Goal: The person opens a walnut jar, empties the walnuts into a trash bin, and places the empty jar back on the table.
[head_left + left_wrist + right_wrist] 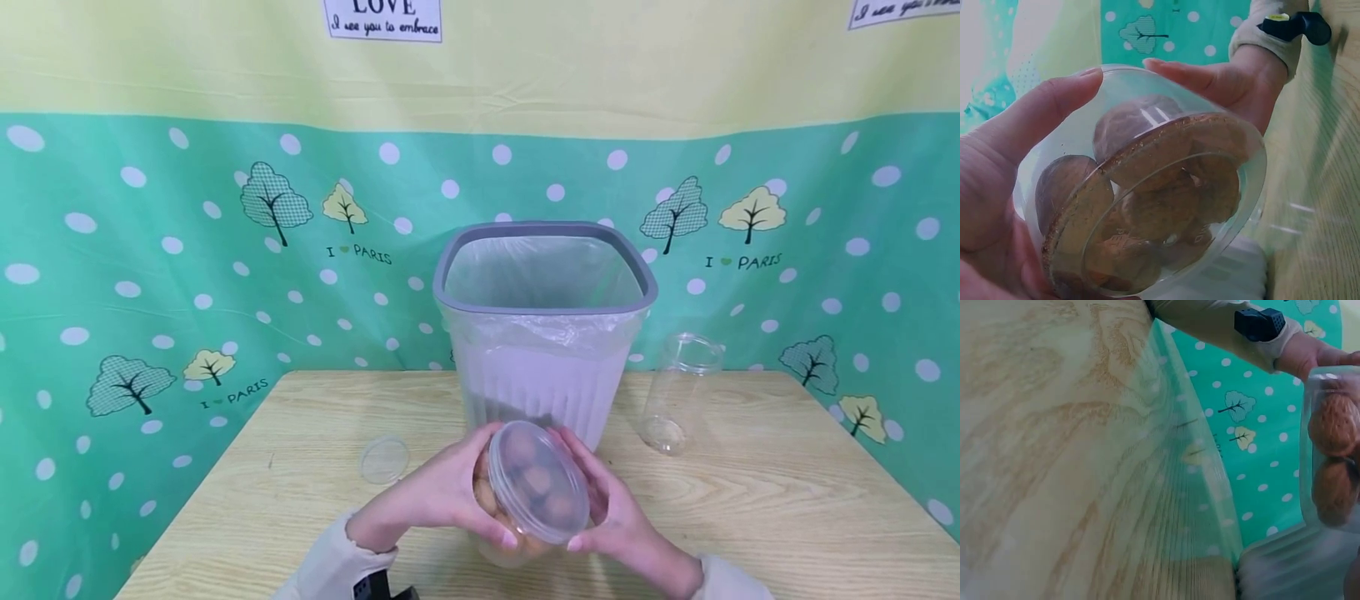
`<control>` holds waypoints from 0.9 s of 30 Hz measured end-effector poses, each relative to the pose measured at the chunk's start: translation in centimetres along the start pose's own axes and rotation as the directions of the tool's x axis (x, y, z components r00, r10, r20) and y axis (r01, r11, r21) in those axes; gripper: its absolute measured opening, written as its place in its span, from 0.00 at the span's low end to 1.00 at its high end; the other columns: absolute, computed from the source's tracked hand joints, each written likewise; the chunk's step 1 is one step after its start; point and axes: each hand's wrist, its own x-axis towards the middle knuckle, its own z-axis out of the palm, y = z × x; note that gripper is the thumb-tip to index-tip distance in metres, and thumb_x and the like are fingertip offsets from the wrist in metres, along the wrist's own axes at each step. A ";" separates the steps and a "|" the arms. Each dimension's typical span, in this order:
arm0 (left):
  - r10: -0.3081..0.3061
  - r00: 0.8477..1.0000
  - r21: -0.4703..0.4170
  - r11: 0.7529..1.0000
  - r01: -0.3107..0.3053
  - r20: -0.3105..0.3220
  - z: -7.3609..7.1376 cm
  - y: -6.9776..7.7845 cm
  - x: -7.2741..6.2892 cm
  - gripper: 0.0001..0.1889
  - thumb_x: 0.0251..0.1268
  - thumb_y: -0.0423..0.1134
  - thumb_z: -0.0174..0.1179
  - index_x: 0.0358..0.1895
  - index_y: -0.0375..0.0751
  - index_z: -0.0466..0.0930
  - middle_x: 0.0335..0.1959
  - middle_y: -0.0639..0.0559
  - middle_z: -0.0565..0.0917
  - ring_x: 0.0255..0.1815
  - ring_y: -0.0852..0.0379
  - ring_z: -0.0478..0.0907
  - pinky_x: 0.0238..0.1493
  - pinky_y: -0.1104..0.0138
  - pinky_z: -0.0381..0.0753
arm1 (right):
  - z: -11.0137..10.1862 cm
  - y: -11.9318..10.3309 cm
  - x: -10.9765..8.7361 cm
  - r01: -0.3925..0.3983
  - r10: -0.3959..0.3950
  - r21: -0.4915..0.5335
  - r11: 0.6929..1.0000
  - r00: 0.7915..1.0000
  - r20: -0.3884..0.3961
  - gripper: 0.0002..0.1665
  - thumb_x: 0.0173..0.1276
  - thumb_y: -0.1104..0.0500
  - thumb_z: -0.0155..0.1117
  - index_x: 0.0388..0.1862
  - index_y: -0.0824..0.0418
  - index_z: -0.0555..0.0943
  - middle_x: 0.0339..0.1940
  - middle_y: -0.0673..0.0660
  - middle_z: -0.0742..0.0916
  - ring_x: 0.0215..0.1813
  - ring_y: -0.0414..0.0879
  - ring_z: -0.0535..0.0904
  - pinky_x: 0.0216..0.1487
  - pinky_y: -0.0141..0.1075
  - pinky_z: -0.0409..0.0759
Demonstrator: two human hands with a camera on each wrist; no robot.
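Observation:
A clear plastic jar (pixel 510 554) of brown walnuts (pixel 1334 425) is held between both hands in front of the bin, its translucent lid (pixel 538 482) tilted toward the head camera. My left hand (pixel 448 492) grips the jar's left side, the thumb across its front. From the other side my right hand (pixel 617 515) holds the jar at the lid's edge, thumb at the lower rim. In the left wrist view the jar's round base faces the camera, with several walnuts and brown crumbs (pixel 1054 247) along its bottom edge.
A pale waste bin (pixel 540 375) with a grey rim and a clear liner stands right behind the hands. To its right is a clear, lidless jar (pixel 681 396). A round clear lid (pixel 384 460) lies on the wooden table (pixel 285 508) at the left. A patterned green curtain (pixel 315 308) hangs behind.

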 end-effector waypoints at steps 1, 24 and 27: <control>0.002 1.000 0.002 1.000 -0.002 0.007 0.0 0.0 0.0 0.55 0.27 0.44 0.81 0.67 0.50 0.58 0.55 0.59 0.74 0.56 0.60 0.72 0.61 0.63 0.68 | -0.1 0.0 0.1 0.011 -0.011 0.000 1.000 1.000 0.017 0.61 0.56 0.60 0.71 0.72 0.77 0.39 0.75 0.65 0.53 0.75 0.46 0.53 0.70 0.30 0.53; 0.165 0.953 -0.229 0.968 -0.106 0.254 -1.2 -0.4 0.1 0.51 0.37 0.29 0.75 0.69 0.45 0.55 0.60 0.53 0.72 0.61 0.58 0.69 0.65 0.65 0.62 | -1.2 -0.1 0.7 0.122 -0.095 -0.093 0.988 0.963 0.254 0.64 0.61 0.48 0.67 0.70 0.80 0.33 0.74 0.74 0.47 0.76 0.56 0.47 0.72 0.37 0.55; 0.140 0.965 -0.218 0.972 -0.091 0.220 -1.1 -0.4 0.0 0.51 0.36 0.30 0.76 0.68 0.45 0.56 0.59 0.53 0.73 0.60 0.58 0.69 0.65 0.66 0.63 | -1.3 0.1 0.8 0.143 -0.114 -0.102 0.984 0.961 0.252 0.63 0.63 0.47 0.65 0.69 0.81 0.32 0.74 0.74 0.45 0.76 0.57 0.45 0.72 0.37 0.53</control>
